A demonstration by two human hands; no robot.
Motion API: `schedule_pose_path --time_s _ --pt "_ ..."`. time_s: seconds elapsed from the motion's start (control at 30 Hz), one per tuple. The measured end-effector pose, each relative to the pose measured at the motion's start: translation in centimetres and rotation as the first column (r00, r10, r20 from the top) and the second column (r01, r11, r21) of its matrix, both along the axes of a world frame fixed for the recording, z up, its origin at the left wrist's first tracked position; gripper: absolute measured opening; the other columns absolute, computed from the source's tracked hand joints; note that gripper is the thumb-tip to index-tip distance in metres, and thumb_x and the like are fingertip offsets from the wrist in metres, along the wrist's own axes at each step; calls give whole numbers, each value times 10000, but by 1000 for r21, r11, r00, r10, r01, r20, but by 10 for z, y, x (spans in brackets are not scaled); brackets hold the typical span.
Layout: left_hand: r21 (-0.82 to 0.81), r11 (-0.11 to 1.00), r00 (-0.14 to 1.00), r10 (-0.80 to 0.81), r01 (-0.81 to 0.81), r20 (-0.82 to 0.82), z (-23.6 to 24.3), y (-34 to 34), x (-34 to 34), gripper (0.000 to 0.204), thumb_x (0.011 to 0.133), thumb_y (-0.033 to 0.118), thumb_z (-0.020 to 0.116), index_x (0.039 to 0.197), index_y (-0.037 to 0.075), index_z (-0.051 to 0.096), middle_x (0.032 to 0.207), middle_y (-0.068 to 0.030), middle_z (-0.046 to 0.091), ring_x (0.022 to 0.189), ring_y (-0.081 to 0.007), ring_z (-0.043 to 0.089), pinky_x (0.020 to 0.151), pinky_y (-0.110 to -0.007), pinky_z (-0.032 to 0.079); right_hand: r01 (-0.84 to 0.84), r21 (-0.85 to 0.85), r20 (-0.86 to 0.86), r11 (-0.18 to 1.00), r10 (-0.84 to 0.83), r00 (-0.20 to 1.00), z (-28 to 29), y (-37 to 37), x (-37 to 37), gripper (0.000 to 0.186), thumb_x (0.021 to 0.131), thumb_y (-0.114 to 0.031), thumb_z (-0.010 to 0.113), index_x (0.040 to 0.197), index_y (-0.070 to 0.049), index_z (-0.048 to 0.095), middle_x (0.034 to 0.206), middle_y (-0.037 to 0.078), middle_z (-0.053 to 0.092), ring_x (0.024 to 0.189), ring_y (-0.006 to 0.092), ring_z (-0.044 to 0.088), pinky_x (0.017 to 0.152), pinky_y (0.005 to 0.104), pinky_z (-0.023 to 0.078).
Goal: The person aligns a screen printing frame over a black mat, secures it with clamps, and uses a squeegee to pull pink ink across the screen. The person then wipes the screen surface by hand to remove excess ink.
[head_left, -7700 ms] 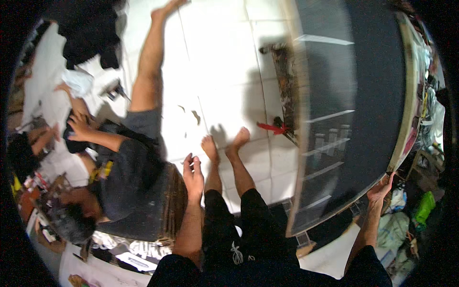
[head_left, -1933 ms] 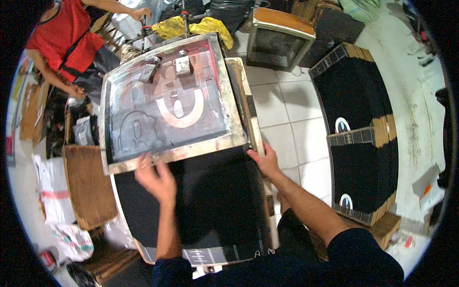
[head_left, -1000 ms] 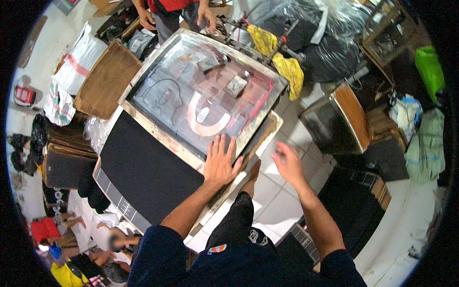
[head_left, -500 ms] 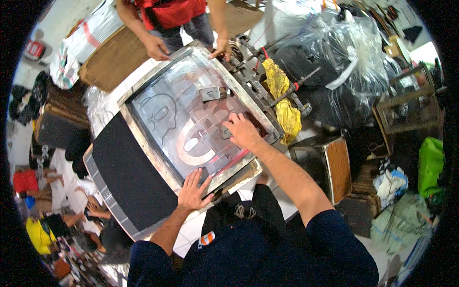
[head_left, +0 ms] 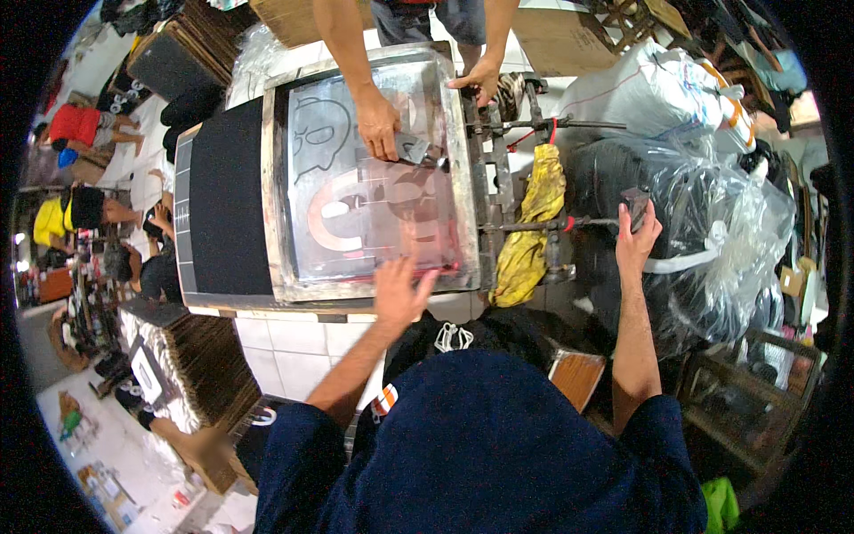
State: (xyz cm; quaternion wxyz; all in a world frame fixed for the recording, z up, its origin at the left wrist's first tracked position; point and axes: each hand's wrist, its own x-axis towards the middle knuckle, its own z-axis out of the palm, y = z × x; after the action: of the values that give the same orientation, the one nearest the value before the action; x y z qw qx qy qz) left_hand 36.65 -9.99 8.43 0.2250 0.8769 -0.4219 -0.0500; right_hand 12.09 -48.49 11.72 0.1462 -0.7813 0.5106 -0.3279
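A screen printing frame (head_left: 277,205) with a pale wooden rim lies in front of me, its mesh showing curved shapes and reddish ink. At the rim's near edge is my left hand (head_left: 402,289), fingers spread and slightly blurred, with nothing in it. My right hand (head_left: 639,230) is off to the right, past the frame, gripping a small dark squeegee (head_left: 633,199) upright between thumb and fingers. Across from me a co-worker's hand (head_left: 379,125) holds a grey flat squeegee (head_left: 411,148) on the mesh. The co-worker's other hand (head_left: 480,80) touches the far right corner.
Left of the frame, black fabric (head_left: 229,196) covers a board. Metal clamp bars (head_left: 596,125) and a yellow cloth (head_left: 527,258) adjoin its right side. Beyond lie plastic-wrapped black bundles (head_left: 605,258) and a white sack (head_left: 654,89). Other people (head_left: 84,125) sit at far left.
My right hand has left the mesh and swung right with the small squeegee. The co-worker has taken hold of the other squeegee. My view has turned, so the frame looks straighter.
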Motion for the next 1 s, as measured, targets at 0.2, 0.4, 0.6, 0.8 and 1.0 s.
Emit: schedule_pose_path --time_s 0.2,0.4,0.6,0.8,1.0 --pt "281 932 965 255 -229 -60 -3 -104 -74 836 812 510 730 1363 -68 480 1090 -189 611 1061 -353 559 923 -479 423 -145 -74 -141 987 133 981 -29 -79 -26 604 882 -276 768 1418 -158 517 1219 248 483 1039 418 562 877 458 495" --pt "274 911 945 326 -308 -22 -16 -117 -78 776 746 326 763 1339 -80 471 1079 -188 595 1058 -347 561 925 -466 436 -252 86 -183 964 264 947 -83 -97 -20 604 903 -359 729 1423 -162 493 1264 244 461 1038 435 597 863 500 514" --pt "214 921 935 348 -326 -73 -20 -117 -77 614 716 300 780 1181 -24 546 1037 -204 603 1025 -385 580 896 -494 453 -228 100 -197 969 244 950 -95 -97 -19 609 915 -423 694 1426 -166 483 1282 237 456 1053 435 598 866 502 524" --pt "243 896 902 410 -371 -134 -22 -116 -74 591 702 296 803 1164 1 583 1023 -162 619 1026 -343 595 884 -482 450 -248 170 -208 954 281 937 -94 -101 -23 641 897 -416 723 1433 -160 480 1294 243 447 1058 444 587 878 501 518" --pt "155 897 903 426 -413 -62 -26 -117 -77 530 672 286 810 1075 9 605 991 -167 623 988 -351 610 857 -489 455 -333 61 -90 941 337 937 -75 -104 -19 659 879 -314 771 1444 -142 481 1244 241 448 1066 393 543 926 456 475"
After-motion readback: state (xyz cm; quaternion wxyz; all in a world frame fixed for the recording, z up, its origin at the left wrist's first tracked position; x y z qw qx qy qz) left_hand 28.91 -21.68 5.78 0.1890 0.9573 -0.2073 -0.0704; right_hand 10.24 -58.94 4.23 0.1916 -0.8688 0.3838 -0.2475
